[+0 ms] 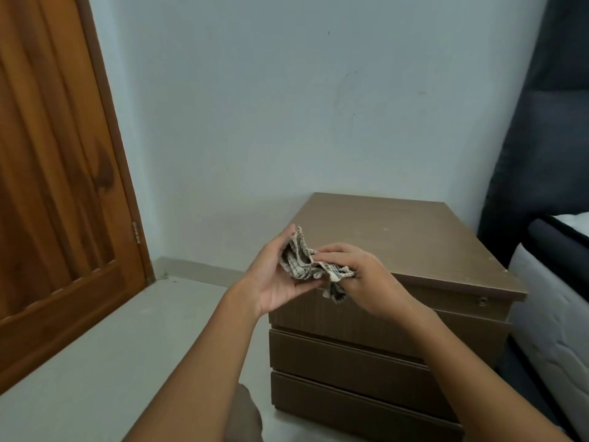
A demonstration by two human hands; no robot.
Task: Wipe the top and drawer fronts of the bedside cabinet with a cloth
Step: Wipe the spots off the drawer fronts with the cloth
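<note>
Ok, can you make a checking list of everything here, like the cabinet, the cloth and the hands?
Surface: bedside cabinet top brown, bare, a few pale specks.
Job's things: checked cloth crumpled, held in the air in front of the cabinet; three drawer fronts shut.
Clutter: nothing seen.
Grippers: left hand cups the cloth, palm up; right hand pinches it with its fingers.
Cables: nothing seen.
Surroundings: wooden door on the left, pale wall behind, mattress on the right, grey floor.

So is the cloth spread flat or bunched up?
Bunched: the cloth is crumpled between the left hand and right hand.
</note>
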